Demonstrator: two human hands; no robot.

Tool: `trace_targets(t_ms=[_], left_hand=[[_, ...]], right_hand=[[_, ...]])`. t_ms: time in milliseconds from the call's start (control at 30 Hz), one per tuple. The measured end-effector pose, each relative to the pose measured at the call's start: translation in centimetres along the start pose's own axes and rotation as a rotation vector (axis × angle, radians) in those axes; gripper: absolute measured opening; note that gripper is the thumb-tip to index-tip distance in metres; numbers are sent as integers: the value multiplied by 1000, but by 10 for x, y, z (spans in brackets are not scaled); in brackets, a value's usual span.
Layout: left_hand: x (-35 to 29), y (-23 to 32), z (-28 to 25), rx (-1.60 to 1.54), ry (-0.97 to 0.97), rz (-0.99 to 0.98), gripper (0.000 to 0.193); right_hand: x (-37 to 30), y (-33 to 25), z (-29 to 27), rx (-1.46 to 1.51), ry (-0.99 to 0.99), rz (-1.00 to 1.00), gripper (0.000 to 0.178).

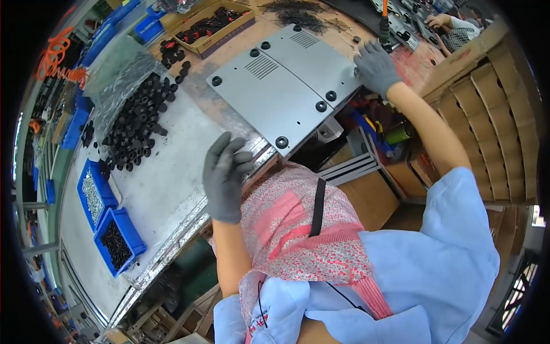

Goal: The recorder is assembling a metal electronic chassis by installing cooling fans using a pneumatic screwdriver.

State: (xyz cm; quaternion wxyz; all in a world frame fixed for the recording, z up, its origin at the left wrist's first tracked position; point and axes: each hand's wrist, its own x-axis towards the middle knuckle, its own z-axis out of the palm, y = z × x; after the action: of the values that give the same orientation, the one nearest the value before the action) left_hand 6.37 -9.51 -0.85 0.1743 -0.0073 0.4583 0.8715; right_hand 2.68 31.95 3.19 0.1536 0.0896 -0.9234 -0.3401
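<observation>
Two grey metal panels [275, 86] lie side by side at the table's edge, with black round feet [282, 142] near their corners and slotted vents. My left hand [226, 180], in a grey glove, is raised near the panels' closest corner. Its fingers are loosely bent and apart, and nothing shows in them. My right hand [377, 70], gloved too, is at the far right corner of the panels with its fingers spread. Just beyond it hangs a dark powered screwdriver [384, 30] on an orange cord. Whether the right fingertips touch the panel is unclear.
Left of the panels, black rubber feet [134, 123] spill from a clear plastic bag [114, 74]. Blue bins hold silver screws [91, 198] and black screws [116, 245]. A cardboard box [226, 37] stands behind. A divided carton [487, 120] is at right. Another person's hand [438, 21] shows far right.
</observation>
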Motion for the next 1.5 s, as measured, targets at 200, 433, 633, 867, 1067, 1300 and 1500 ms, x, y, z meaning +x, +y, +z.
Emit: trace_targets(t_ms=[200, 433, 633, 867, 1067, 1300, 1500], left_hand=[[-4, -12, 20, 134, -76, -48, 35], [-9, -14, 9, 108, -53, 21, 35], [-4, -14, 19, 211, -82, -15, 33], [-1, -20, 33, 237, 3, 141, 31], [21, -33, 42, 1086, -179, 650, 47], [33, -46, 42, 1598, -370, 726, 54], [31, -46, 45, 1605, -357, 721, 53]], right_hand=[[35, 17, -2, -270, -721, -143, 25], [27, 43, 27, -48, -1046, -66, 50], [20, 85, 8, 359, -1265, 13, 35], [-42, 68, -127, 462, -841, 85, 71], [-137, -16, -88, 1065, -723, 589, 68], [-157, -82, -58, 1307, -382, 857, 62], [-164, -93, -36, 1355, -329, 872, 63]])
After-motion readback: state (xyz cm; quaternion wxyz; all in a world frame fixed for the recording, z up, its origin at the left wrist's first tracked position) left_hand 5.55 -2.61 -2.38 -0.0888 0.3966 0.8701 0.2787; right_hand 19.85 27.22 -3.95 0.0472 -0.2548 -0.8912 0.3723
